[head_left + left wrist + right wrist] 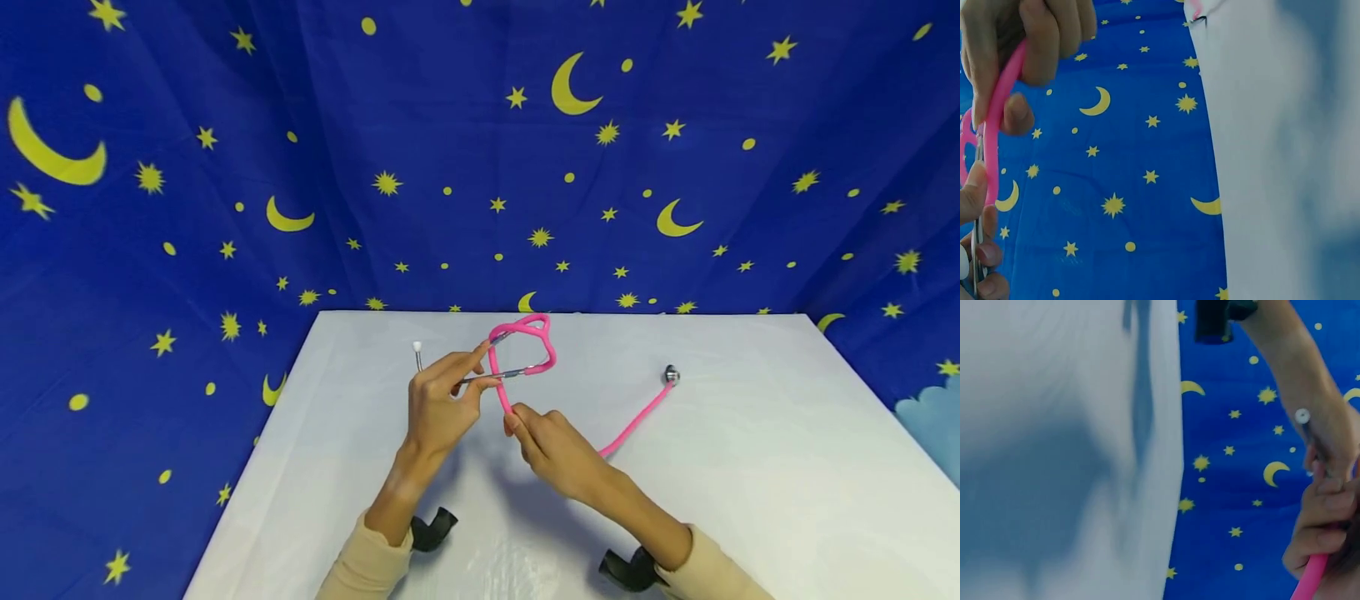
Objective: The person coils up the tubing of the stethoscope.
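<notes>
A pink stethoscope (637,419) is held up over the white table, its tubing bent into a loop above the hands. My left hand (442,404) pinches the metal ear tubes between thumb and fingers, beside the loop. One white ear tip (417,345) sticks up behind that hand; it also shows as a white ear tip (1302,416) in the right wrist view. Just to the right and lower, my right hand (558,450) grips the pink tubing. From under this hand the tubing runs right to the silver chest piece (672,376). In the left wrist view, the right hand (1047,37) is above the left.
The white table (750,500) spreads beneath both hands. A blue curtain (450,225) with yellow moons and stars hangs behind it and along the sides. Black mounts, one at the left wrist (433,530) and one at the right wrist (628,570), jut out over the table.
</notes>
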Action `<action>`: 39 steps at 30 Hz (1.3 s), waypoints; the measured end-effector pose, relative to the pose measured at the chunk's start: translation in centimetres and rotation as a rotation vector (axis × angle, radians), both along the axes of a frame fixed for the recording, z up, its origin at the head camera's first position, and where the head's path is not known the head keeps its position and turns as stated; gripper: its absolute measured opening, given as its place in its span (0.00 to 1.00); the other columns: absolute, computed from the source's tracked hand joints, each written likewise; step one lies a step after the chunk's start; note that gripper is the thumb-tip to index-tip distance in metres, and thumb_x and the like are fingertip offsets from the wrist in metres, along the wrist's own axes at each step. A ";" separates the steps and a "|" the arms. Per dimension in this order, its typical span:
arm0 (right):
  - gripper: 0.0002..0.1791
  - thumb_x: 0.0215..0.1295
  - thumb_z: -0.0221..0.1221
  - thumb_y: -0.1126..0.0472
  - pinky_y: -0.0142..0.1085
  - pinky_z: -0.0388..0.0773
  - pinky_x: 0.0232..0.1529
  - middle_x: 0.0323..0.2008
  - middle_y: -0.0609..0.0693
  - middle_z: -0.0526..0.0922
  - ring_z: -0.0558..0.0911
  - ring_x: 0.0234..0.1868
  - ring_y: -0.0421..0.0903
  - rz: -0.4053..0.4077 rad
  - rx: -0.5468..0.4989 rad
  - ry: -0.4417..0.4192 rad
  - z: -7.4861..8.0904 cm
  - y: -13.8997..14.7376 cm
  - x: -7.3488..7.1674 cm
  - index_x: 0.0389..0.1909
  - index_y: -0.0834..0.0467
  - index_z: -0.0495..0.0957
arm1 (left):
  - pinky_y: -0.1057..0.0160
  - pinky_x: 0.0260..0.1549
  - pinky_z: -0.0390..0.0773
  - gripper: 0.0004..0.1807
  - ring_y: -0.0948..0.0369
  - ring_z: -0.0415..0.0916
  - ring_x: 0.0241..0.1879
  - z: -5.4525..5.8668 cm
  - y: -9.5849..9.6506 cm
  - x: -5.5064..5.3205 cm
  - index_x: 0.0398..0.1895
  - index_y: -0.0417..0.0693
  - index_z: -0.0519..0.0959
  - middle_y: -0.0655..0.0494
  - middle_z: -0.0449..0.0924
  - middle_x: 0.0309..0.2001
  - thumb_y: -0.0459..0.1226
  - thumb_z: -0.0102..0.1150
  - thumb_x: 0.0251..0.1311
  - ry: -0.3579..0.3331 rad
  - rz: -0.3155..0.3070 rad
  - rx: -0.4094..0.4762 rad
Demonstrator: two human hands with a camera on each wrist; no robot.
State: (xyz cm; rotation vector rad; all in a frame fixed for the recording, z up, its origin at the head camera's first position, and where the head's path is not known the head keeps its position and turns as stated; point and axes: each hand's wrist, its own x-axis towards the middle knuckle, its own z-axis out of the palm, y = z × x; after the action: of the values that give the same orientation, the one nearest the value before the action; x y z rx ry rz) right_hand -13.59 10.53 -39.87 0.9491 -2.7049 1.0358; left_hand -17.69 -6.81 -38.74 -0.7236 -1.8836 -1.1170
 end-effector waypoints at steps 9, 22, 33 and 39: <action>0.13 0.70 0.46 0.57 0.24 0.60 0.14 0.11 0.35 0.59 0.59 0.12 0.29 -0.077 0.198 0.138 0.3 0.5 1.2 0.24 0.51 0.68 | 0.75 0.22 0.69 0.23 0.68 0.71 0.25 -0.1 0.2 0.2 0.54 0.46 0.75 0.58 0.77 0.32 0.30 0.62 0.51 -0.221 -0.020 -0.203; 0.11 0.64 0.52 0.57 0.28 0.56 0.12 0.11 0.36 0.59 0.63 0.10 0.34 -0.016 0.454 0.361 0.9 1.6 3.3 0.23 0.52 0.65 | 0.80 0.26 0.73 0.24 0.67 0.77 0.33 -0.5 1.1 0.9 0.48 0.39 0.78 0.56 0.70 0.34 0.16 0.55 0.46 -0.419 0.003 -0.282; 0.14 0.69 0.42 0.59 0.26 0.62 0.15 0.13 0.40 0.63 0.65 0.12 0.36 0.176 0.494 0.710 3.7 2.6 2.3 0.22 0.53 0.68 | 0.78 0.25 0.73 0.24 0.66 0.79 0.32 -0.8 1.2 1.0 0.45 0.39 0.81 0.57 0.69 0.32 0.15 0.57 0.42 -0.318 0.016 -0.374; 0.14 0.68 0.43 0.59 0.30 0.71 0.23 0.17 0.41 0.70 0.71 0.18 0.38 0.208 0.439 0.810 5.4 3.2 1.3 0.24 0.54 0.71 | 0.78 0.20 0.64 0.23 0.70 0.69 0.24 -0.8 1.1 1.0 0.45 0.45 0.82 0.59 0.66 0.29 0.19 0.59 0.44 -0.152 -0.070 -0.514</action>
State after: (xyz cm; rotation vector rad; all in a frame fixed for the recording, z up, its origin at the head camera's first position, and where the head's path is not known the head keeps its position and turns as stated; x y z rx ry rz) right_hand -12.33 13.75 -34.45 1.3566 -2.1682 -0.0052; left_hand -16.72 -5.71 -39.56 -1.0141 -2.3252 -0.7434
